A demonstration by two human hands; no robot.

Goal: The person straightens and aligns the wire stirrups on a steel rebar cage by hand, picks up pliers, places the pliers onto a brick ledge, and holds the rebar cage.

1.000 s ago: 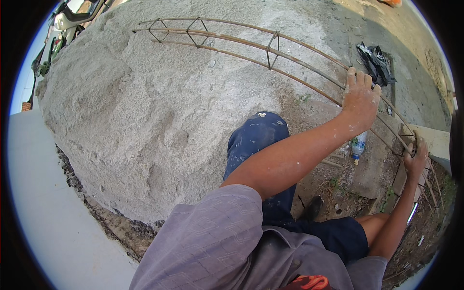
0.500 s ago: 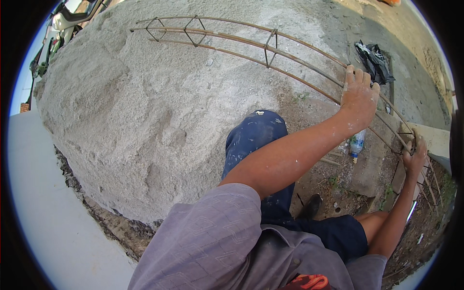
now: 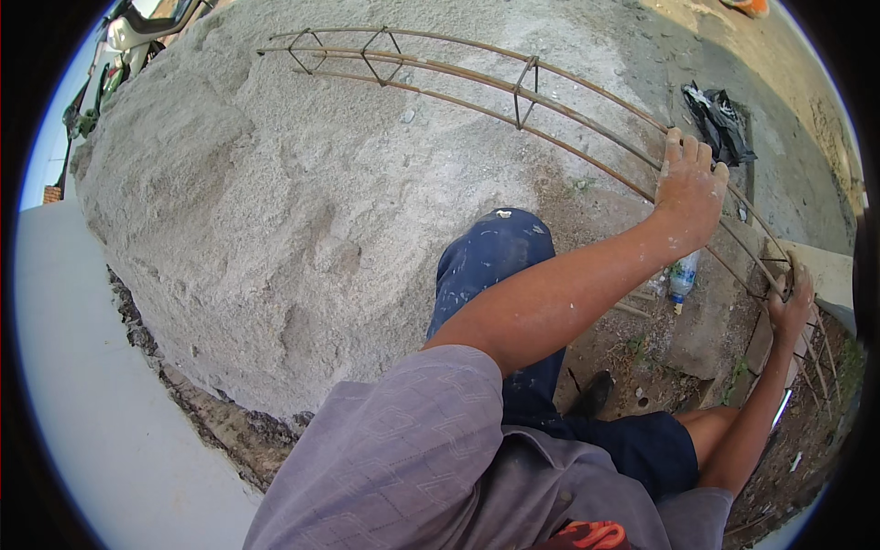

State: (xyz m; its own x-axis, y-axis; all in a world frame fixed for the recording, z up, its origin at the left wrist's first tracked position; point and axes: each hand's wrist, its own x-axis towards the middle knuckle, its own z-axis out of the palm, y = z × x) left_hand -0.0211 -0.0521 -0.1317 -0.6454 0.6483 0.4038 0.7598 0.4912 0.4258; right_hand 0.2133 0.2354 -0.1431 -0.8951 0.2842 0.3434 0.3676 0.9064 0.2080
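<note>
A long rusty rebar cage (image 3: 486, 87) with square wire ties stretches from the upper left, over a pale pile of sand (image 3: 257, 202), down to the right. My left hand (image 3: 692, 188) is closed over its bars right of centre, fingers curled round them, with pale dust on the skin. Farther along, at the right, my right hand (image 3: 790, 302) grips the same cage near a tie, beside a pale board (image 3: 820, 280). More bars show below that hand. A clear plastic bottle (image 3: 682, 280) with a blue label lies on the ground below my left hand.
My bent knee (image 3: 495, 247) in blue trousers is against the pile. A crumpled black bag (image 3: 715, 124) lies at the upper right. A scooter (image 3: 137, 37) stands at the upper left. A pale smooth surface (image 3: 101, 394) borders the pile at left. A dark shoe (image 3: 591, 394) shows below me.
The cage, my hands and the surroundings appear shifted a few pixels to the right since half a second ago, as the view moves slightly. Both hands keep the same grip.
</note>
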